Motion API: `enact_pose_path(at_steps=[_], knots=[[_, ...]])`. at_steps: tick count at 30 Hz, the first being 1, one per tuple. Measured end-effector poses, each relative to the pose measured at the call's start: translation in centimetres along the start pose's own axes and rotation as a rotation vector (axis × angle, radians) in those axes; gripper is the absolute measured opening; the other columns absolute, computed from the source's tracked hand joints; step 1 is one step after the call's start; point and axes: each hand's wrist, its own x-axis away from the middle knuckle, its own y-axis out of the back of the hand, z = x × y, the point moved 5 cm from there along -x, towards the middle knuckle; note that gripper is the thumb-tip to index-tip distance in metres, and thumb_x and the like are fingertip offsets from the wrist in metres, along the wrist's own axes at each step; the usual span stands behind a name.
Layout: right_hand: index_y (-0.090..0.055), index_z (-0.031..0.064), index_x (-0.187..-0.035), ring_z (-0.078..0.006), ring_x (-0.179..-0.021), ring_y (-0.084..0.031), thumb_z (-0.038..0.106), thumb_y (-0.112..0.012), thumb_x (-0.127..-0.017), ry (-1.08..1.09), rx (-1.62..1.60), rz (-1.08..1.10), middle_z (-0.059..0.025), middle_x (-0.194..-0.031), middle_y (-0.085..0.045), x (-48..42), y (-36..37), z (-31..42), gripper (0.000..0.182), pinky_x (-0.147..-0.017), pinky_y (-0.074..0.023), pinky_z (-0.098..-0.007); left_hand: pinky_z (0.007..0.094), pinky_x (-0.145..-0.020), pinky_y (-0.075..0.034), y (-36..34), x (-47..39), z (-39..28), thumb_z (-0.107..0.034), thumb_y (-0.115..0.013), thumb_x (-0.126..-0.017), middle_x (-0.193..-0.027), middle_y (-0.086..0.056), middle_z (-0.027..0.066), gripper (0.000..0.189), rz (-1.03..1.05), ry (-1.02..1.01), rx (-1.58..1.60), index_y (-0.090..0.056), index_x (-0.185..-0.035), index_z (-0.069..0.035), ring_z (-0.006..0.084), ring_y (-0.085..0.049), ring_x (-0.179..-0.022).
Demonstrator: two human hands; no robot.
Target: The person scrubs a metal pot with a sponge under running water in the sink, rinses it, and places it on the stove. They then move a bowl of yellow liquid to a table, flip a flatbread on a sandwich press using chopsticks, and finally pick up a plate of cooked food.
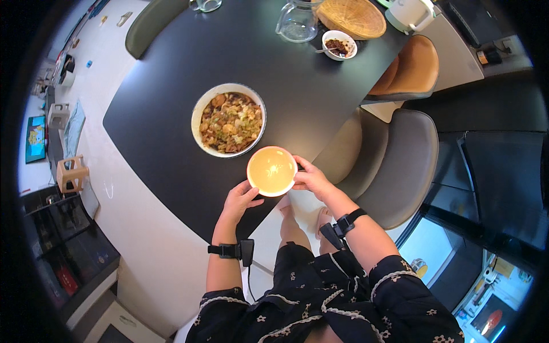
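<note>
Between my hands is a small round bowl (pixel 272 171) with a glossy yellow inside and a pale pinkish rim. My left hand (pixel 241 200) grips its lower left edge, thumb up on the rim. On the right side, my right hand (pixel 312 176) holds the rim between thumb and fingers. Whether liquid lies in the bowl, I cannot tell from the reflections. Just beyond it, to the upper left, a large white bowl with a dark rim (pixel 196 124) stands on the black table (pixel 171 141). Cooked food (pixel 231 122) in brown sauce with chopped pieces fills it.
Toward the far end stand a glass pitcher (pixel 298 25), a wicker basket (pixel 354 17), a small white bowl (pixel 352 52) with dark sauce and a spoon, and a white kettle (pixel 407 15). A grey chair (pixel 401 163) is close on my right; another chair (pixel 148 30) is far left.
</note>
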Motion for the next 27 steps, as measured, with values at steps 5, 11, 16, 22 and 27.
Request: enact_pose_path(at_steps=[5,11,16,22,27], knots=[[-0.028,0.0137,-0.135,-0.0184,-0.092,-0.059,0.018,-0.06,-0.077,0.01,-0.045,0.116,-0.011,-0.112,-0.052,-0.6,1.0,-1.5,0.067,-0.074,-0.0506,-0.0295,0.0329,-0.068,-0.055,-0.2,0.9,0.3,-0.019,-0.054,-0.087,-0.102,-0.056,0.0124,0.039,-0.205,0.008,-0.054,-0.045,-0.119,0.002,0.0208,-0.06,-0.088],[-0.028,0.0085,-0.134,-0.0227,-0.09,-0.06,0.021,-0.057,-0.083,0.063,-0.089,0.154,-0.0155,-0.115,-0.051,9.3,7.9,1.3,0.06,-0.075,-0.0508,-0.0325,0.0358,-0.054,-0.056,-5.2,5.8,1.5,-0.017,-0.053,-0.087,-0.08,-0.06,0.0154,0.015,0.095,0.061,0.034,-0.046,-0.081,-0.005,0.0266,-0.065,-0.072],[-0.039,0.0056,-0.126,-0.0212,-0.087,-0.061,0.022,-0.052,-0.085,0.243,-0.199,0.119,-0.0131,-0.108,-0.055,22.9,17.4,1.1,0.046,-0.072,-0.0508,-0.0309,0.0394,-0.066,-0.055,-23.8,7.3,4.3,-0.017,-0.058,-0.084,-0.099,-0.058,0.0165,0.023,0.642,0.171,-0.092,-0.051,-0.099,-0.001,0.0286,-0.061,-0.09],[-0.046,0.0058,-0.12,-0.0185,-0.083,-0.061,0.02,-0.049,-0.086,0.454,-0.267,-0.216,-0.0111,-0.104,-0.057,42.7,31.5,-7.8,0.037,-0.07,-0.0504,-0.0288,0.0363,-0.068,-0.055,-47.6,9.7,12.8,-0.02,-0.06,-0.083,-0.105,-0.056,0.0138,0.029,0.912,0.277,-0.493,-0.05,-0.104,-0.003,0.0265,-0.059,-0.095],[-0.047,0.0048,-0.119,-0.0162,-0.08,-0.06,0.018,-0.046,-0.087,0.455,-0.266,-0.629,-0.0091,-0.1,-0.057,58.5,43.4,-18.6,0.035,-0.067,-0.0494,-0.0283,0.0356,-0.069,-0.053,-62.8,11.0,21.6,-0.016,-0.056,-0.085,-0.101,-0.058,0.01,0.013,0.908,0.255,-0.454,-0.053,-0.093,-0.005,0.0216,-0.06,-0.088]])
